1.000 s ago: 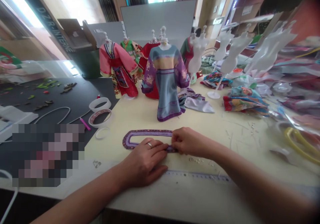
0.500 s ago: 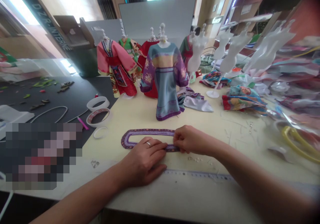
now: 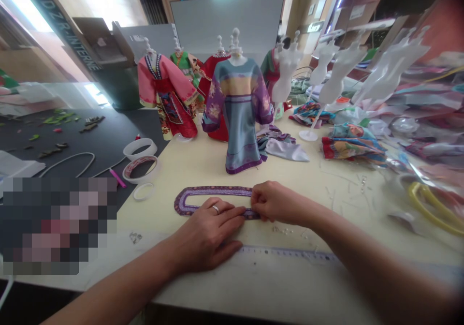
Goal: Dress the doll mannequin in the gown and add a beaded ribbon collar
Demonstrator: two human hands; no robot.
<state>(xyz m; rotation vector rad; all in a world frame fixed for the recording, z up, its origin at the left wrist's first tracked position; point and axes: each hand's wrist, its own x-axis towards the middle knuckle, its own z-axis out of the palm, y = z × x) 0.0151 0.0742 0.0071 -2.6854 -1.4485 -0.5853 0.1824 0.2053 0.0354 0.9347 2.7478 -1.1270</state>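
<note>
A purple patterned trim (image 3: 180,201) lies on the pale tabletop as a long loop with a rounded left end. My left hand (image 3: 213,233), with a ring on one finger, rests flat over its near strip, fingers stretched to the right. At the loop's right end my right hand (image 3: 270,200) is closed, thumb and fingers pinching the trim's edge and hiding that end. Just in front of the hands lies a clear ruler (image 3: 279,252). Small beads (image 3: 284,230) are scattered below my right hand.
A blue and purple miniature robe (image 3: 239,117) stands on a mannequin behind the loop, with a pink robe (image 3: 166,81) further left. Bare white mannequins (image 3: 331,71) and folded fabric (image 3: 351,146) are at right. Tape rolls (image 3: 140,169) sit left, near a pink pen (image 3: 118,177).
My left fingers have slid slightly to the right along the trim, towards my right hand. My right hand keeps its pinch at the same spot. The camera view has shifted a little.
</note>
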